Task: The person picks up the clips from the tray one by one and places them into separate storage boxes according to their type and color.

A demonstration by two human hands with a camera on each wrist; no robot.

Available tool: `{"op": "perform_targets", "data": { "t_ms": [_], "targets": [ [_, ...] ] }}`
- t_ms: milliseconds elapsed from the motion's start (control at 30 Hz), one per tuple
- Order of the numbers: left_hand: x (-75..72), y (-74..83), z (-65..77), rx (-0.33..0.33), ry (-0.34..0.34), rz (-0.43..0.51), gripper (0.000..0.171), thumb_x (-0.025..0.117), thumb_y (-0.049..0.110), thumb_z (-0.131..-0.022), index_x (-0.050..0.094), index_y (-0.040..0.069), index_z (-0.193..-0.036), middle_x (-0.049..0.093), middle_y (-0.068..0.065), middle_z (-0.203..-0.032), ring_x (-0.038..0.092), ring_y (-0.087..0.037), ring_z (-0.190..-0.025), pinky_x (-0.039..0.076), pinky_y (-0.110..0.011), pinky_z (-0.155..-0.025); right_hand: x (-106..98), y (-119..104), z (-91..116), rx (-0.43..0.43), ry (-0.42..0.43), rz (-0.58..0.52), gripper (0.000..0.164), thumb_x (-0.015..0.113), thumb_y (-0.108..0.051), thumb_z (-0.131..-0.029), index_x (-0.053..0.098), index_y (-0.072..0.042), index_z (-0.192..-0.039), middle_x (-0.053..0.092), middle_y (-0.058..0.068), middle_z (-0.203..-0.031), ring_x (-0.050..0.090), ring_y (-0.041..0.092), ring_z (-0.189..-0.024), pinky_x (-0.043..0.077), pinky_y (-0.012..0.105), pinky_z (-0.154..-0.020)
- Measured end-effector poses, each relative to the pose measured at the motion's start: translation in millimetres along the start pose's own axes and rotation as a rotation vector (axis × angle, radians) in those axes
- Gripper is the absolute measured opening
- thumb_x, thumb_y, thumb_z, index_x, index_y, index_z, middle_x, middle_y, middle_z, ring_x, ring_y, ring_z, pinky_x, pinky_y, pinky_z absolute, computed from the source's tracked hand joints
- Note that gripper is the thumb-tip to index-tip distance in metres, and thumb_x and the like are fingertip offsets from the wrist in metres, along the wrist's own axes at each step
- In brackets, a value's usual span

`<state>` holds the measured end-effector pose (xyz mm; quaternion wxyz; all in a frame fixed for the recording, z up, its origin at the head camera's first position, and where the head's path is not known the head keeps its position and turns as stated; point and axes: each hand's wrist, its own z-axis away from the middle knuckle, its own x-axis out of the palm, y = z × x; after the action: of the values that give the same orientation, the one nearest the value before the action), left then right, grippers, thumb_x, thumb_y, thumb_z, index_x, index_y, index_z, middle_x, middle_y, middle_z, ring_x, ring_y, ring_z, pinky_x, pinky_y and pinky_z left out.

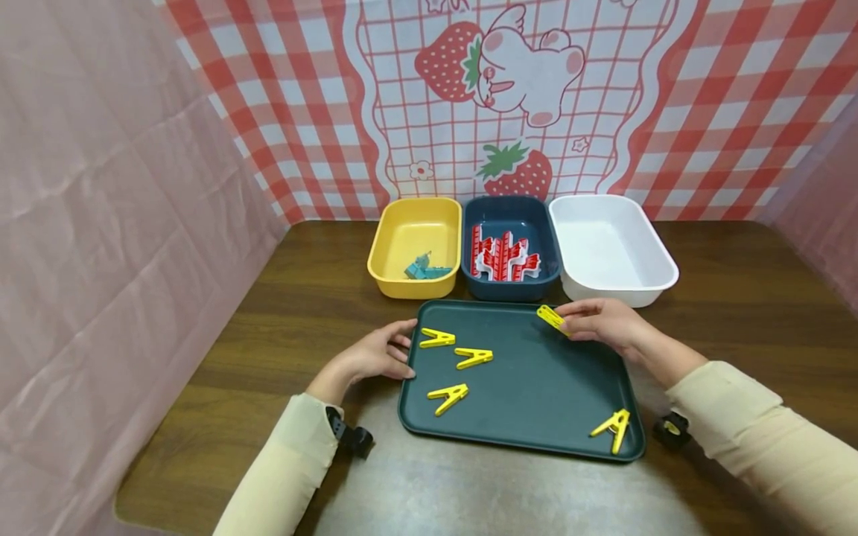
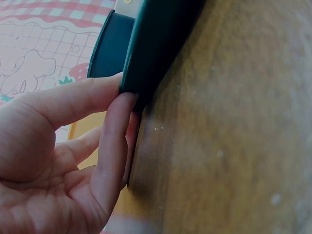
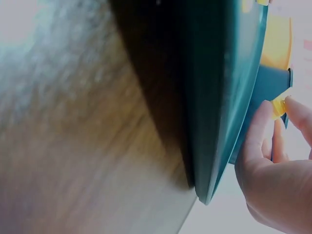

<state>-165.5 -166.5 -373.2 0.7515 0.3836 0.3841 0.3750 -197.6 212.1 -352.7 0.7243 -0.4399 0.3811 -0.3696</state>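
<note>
My right hand [image 1: 606, 325] pinches a yellow clothespin [image 1: 552, 318] between thumb and fingers, over the back right part of the dark green tray [image 1: 529, 402]. In the right wrist view that clothespin [image 3: 278, 107] shows between the fingertips. At the tray's left edge, my left hand [image 1: 375, 352] touches the rim with its thumb and fingers spread along it. Three yellow clothespins, one of them this clothespin [image 1: 474, 357], lie in the tray's left half. Another yellow clothespin [image 1: 613, 429] lies near the front right corner.
Behind the tray stand three bins in a row. The yellow bin [image 1: 382, 257] holds teal pieces, and the dark blue bin [image 1: 512, 292] holds several red-and-white pieces. Beside them is a white bin [image 1: 610, 253]. A checked cloth [image 1: 308, 97] hangs behind the wooden table [image 1: 268, 327].
</note>
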Motion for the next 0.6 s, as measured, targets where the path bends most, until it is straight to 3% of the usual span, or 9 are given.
{"op": "perform_targets", "data": {
  "t_ms": [333,600],
  "targets": [
    [-0.3,0.2,0.5,0.004,-0.007,0.003,0.087,0.074,-0.011,-0.071,0.034,0.016,-0.144,0.045,-0.012,-0.116,0.054,-0.024,-0.094,0.055,-0.032,-0.073,-6.8,-1.9,4.0,-0.016,0.054,0.003,0.054,0.063,-0.016,-0.090,0.042,0.013,-0.131,0.058,0.014,-0.111,0.061,0.017,-0.091,0.049,0.035,-0.087],
    [-1.0,-0.3,0.2,-0.005,-0.004,0.004,0.087,0.074,-0.010,-0.072,0.035,0.017,-0.144,0.045,-0.012,-0.116,0.054,-0.024,-0.094,0.055,-0.032,-0.073,-10.9,-0.3,9.9,-0.102,0.119,0.036,0.054,0.064,-0.017,-0.089,0.044,0.014,-0.129,0.059,0.011,-0.111,0.063,0.013,-0.089,0.050,0.033,-0.084]
  ]
}}
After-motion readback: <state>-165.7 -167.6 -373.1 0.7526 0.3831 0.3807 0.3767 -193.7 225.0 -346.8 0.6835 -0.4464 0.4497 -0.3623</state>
